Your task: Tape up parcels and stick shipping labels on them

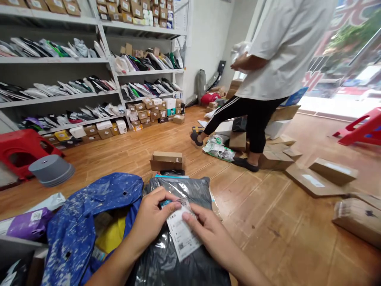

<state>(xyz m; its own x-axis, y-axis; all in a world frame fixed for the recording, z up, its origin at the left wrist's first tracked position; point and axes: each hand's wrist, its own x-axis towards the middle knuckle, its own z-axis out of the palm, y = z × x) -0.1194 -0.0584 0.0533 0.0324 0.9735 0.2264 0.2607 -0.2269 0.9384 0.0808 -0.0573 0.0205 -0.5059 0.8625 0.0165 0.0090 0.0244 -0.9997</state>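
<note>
A white printed shipping label [183, 232] lies slanted over a black plastic parcel [160, 258] in front of me. My left hand [156, 210] pinches the label's upper left edge between thumb and fingers. From the other side, my right hand [205, 226] has its thumb on the label's face and its fingers at the right edge. Whether the label is stuck to the parcel or to a small packet under it, I cannot tell. Just beyond my hands is a dark grey plastic parcel [193, 184].
An open blue sack [98, 194] stands at my left, near a purple parcel [28, 224]. Ahead, a cardboard box [166, 161] sits on the wooden floor. A person [279, 59] stands among cartons [315, 180] at right. Parcel shelves [56, 59] line the wall.
</note>
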